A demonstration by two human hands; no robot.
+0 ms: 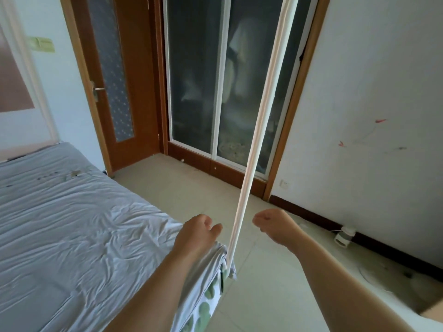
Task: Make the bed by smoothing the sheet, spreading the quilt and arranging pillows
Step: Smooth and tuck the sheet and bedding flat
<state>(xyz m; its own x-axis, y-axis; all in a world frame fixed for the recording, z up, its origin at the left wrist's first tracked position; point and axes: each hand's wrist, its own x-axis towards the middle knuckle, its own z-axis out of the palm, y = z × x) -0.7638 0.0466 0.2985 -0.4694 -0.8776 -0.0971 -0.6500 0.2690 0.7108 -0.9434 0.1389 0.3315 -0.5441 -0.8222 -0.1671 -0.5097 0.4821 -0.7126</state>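
Observation:
A wrinkled pale blue-grey sheet [72,231] covers the bed on the left. At the bed's near corner it hangs over a green leaf-patterned fabric [206,307]. A white pole [259,130] rises at a slant from that corner. My left hand [199,233] hovers just above the corner, left of the pole, fingers bent downward, thumb apart, holding nothing. My right hand [273,224] is in the air to the right of the pole, curled into a loose fist, empty. Neither a quilt nor any pillow is in view.
Pale tiled floor [191,188] runs along the bed's right side. Behind are a wooden door [124,80] and sliding glass doors [215,87]. A small white device [344,237] sits at the right wall's baseboard, with a cardboard edge [431,312] at the bottom right.

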